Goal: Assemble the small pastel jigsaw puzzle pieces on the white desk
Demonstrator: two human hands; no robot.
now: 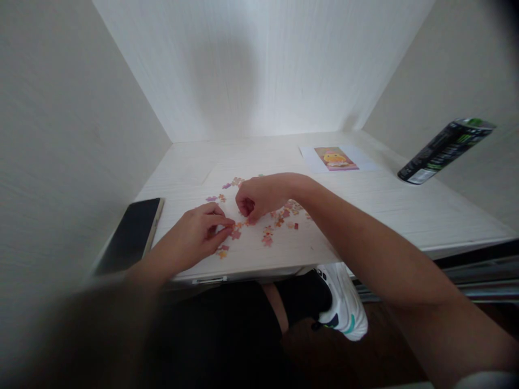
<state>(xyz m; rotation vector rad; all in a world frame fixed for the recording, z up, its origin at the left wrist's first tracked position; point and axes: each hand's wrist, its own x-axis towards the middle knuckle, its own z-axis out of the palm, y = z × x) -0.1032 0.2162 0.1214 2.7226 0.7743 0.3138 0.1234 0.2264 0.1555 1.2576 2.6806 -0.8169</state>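
A blurred dark shape, maybe hair, fills the bottom left corner, and under the tabletop edge there are dark clothes and a white shoe [344, 308] with a teal mark. Above them, the left hand [198, 232] rests on the tabletop [405, 210] with the fingers bent; thumb and forefinger are pinched together at a small pink puzzle piece [235, 234], but I cannot tell if they really hold it. The right hand [259, 197] is curled, knuckles up, fingertips pointing down to the pieces; what is inside it is hidden.

The scattered puzzle pieces [279, 219] are very small, pink, orange and purple, and they lie loose on the pale wood between and around both hands. Their printed pattern is too small to make out, and some are covered by the right hand.

A dark phone [132, 235] lies flat at the left edge. Far behind, a sheet with a picture [335, 158] of a yellow figure lies on the tabletop. At the right stands a black and green can [444, 150], looking tilted. Pale walls close three sides.
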